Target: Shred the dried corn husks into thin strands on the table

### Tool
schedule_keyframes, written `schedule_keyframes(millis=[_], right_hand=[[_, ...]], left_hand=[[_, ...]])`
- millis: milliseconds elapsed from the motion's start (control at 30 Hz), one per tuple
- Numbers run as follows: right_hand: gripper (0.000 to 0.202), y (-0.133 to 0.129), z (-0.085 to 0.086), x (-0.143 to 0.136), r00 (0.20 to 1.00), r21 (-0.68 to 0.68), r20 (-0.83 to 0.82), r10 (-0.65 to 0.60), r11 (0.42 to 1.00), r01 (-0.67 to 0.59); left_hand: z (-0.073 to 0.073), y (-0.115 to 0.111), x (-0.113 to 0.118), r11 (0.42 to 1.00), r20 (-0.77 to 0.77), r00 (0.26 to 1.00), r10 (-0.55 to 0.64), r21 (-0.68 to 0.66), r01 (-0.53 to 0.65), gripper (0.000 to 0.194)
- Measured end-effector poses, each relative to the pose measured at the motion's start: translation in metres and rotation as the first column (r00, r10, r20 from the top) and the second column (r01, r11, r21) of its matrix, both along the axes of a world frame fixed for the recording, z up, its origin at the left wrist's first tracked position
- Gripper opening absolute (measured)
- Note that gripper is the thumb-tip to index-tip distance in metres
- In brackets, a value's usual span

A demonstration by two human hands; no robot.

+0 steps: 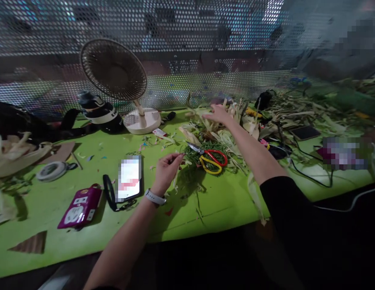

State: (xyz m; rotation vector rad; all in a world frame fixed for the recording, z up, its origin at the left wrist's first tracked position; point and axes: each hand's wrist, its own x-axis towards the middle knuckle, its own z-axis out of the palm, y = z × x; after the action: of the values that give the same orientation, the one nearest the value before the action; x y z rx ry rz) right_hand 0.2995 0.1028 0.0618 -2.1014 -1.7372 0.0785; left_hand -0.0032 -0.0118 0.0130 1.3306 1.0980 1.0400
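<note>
Husk strips (226, 137) under open right hand (219, 114), left hand (166, 171) pinching one, on green table (205, 209) before perforated screen (187, 48).

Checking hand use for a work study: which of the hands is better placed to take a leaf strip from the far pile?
Probably the right hand: it is stretched out, fingers spread over the leaf pile. The left hand sits nearer, pinching a thin strip beside the scissors.

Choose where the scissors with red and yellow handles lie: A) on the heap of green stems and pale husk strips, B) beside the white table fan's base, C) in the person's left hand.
A: the scissors with red and yellow handles rest on the heap of green stems and pale husk strips, in neither hand.
</note>
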Motion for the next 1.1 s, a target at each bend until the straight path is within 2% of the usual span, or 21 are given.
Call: schedule_keyframes(millis=[100, 167, 200, 267, 333, 400, 467, 567, 667, 733, 833, 900, 1100], right_hand=[[0.041, -0.036, -0.005, 0.018, 0.998, 0.035, 0.061, -0.012, 0.999, 0.010], [0.034, -0.066, -0.010, 0.029, 0.992, -0.153, 0.128, -0.019, 0.987, 0.038], [0.038, -0.081, -0.014, 0.031, 0.990, -0.265, 0.136, 0.040, 0.964, -0.003], [0.055, -0.105, -0.021, 0.032, 0.978, -0.386, 0.161, 0.131, 0.921, -0.059], [0.070, -0.120, -0.026, 0.031, 0.974, -0.380, 0.201, 0.107, 0.925, -0.023], [0.073, -0.127, -0.022, 0.033, 0.979, -0.342, 0.189, 0.077, 0.940, -0.008], [0.064, -0.132, -0.008, 0.041, 0.989, -0.267, 0.145, 0.024, 0.963, 0.016], [0.051, -0.138, 0.023, 0.058, 0.996, -0.156, 0.072, -0.058, 0.985, 0.069], [0.046, -0.141, 0.050, 0.066, 0.992, -0.104, 0.097, -0.078, 0.991, 0.088], [0.044, -0.140, 0.064, 0.064, 0.985, -0.017, 0.142, -0.101, 0.994, 0.105], [0.042, -0.132, 0.080, 0.055, 0.964, 0.166, 0.227, -0.141, 0.981, 0.104], [0.041, -0.124, 0.089, 0.049, 0.950, 0.254, 0.281, -0.135, 0.965, 0.061], [0.041, -0.103, 0.119, 0.037, 0.910, 0.402, 0.366, -0.193, 0.915, 0.032]], left_hand=[[0.002, 0.000, 0.000, 1.000, 0.018, 1.000, 0.014, -0.017, -0.013, 0.038], [0.002, -0.001, 0.000, 1.000, 0.037, 0.999, 0.006, -0.027, -0.005, 0.034], [0.002, -0.002, 0.000, 0.999, 0.046, 0.999, 0.000, -0.034, 0.001, 0.033], [0.002, -0.003, 0.000, 0.999, 0.060, 0.998, -0.007, -0.047, 0.009, 0.032], [0.000, -0.003, 0.000, 0.999, 0.070, 0.998, -0.006, -0.054, 0.009, 0.032], [0.000, -0.002, 0.000, 0.998, 0.077, 0.997, -0.002, -0.063, 0.007, 0.033], [0.000, -0.001, -0.001, 0.997, 0.080, 0.997, 0.001, -0.072, 0.005, 0.034], [0.002, -0.001, -0.002, 0.997, 0.077, 0.997, -0.001, -0.073, 0.007, 0.036], [0.003, -0.002, -0.003, 0.996, 0.087, 0.996, 0.002, -0.088, 0.005, 0.037], [0.002, -0.002, -0.003, 0.994, 0.106, 0.994, 0.014, -0.107, -0.002, 0.038], [0.000, -0.002, -0.003, 0.991, 0.125, 0.992, 0.021, -0.131, -0.005, 0.040], [-0.002, -0.001, -0.003, 0.991, 0.123, 0.992, 0.022, -0.135, -0.006, 0.041], [-0.007, 0.001, -0.002, 0.992, 0.140, 0.990, 0.020, -0.124, -0.003, 0.036]])
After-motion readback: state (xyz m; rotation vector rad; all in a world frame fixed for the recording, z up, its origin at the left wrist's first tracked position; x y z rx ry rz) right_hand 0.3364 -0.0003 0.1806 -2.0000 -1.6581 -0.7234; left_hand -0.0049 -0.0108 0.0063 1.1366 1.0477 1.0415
